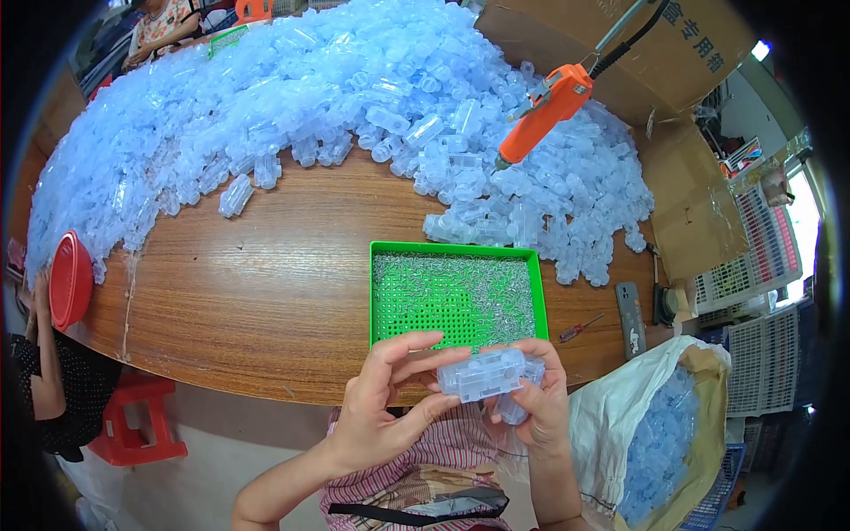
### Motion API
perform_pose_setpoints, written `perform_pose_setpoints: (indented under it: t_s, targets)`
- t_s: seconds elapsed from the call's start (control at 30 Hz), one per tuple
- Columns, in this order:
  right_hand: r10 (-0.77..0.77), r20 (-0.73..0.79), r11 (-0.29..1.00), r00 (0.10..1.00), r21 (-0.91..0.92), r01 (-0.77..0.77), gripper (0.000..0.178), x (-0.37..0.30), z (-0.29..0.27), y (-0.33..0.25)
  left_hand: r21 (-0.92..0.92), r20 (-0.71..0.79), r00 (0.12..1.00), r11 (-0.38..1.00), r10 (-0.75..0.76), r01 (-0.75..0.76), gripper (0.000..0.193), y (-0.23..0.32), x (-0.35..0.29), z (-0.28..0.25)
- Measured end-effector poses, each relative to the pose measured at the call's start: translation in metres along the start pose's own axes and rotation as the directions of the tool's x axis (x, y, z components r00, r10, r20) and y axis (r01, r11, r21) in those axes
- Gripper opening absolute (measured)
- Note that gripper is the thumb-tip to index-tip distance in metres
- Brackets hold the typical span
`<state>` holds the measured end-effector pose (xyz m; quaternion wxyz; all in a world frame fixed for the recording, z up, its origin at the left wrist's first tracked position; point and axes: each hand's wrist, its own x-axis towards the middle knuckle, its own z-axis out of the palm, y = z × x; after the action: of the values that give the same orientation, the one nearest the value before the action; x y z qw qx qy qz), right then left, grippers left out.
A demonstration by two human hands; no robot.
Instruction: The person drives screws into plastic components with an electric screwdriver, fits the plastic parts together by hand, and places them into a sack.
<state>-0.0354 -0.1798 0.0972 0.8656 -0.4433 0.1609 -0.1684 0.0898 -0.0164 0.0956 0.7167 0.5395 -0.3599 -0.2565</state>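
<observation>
both hands (379, 403) (547, 409) hold translucent plastic casings (482, 375) — boxy, bluish, ridged.

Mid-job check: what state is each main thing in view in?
Left hand: closed on a clear plastic piece.
Right hand: closed around the same piece's other end.
Orange electric screwdriver: hanging, tip down, unheld.
Green tray: partly covered with small metal pieces.
Clear plastic heap: loose, piled.
Small screwdriver: lying down.
White sack: open, holding clear pieces.
</observation>
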Motion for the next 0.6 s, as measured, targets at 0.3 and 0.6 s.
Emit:
perform_pose_setpoints:
  t_s: [0.3, 0.6]
  targets:
    - [0.047, -0.113, 0.996, 0.992, 0.081, -0.038, 0.044, 0.002, 0.001, 0.005, -0.28, -0.138, 0.973, 0.95, -0.183, 0.139, 0.064, -0.005, 0.0, 0.004]
    - [-0.031, -0.043, 0.988, 0.999, 0.151, 0.037, 0.049, 0.005, 0.002, 0.0, -0.35, 0.078, 0.871, 0.805, -0.485, 0.479, 0.05, -0.008, 0.002, -0.001]
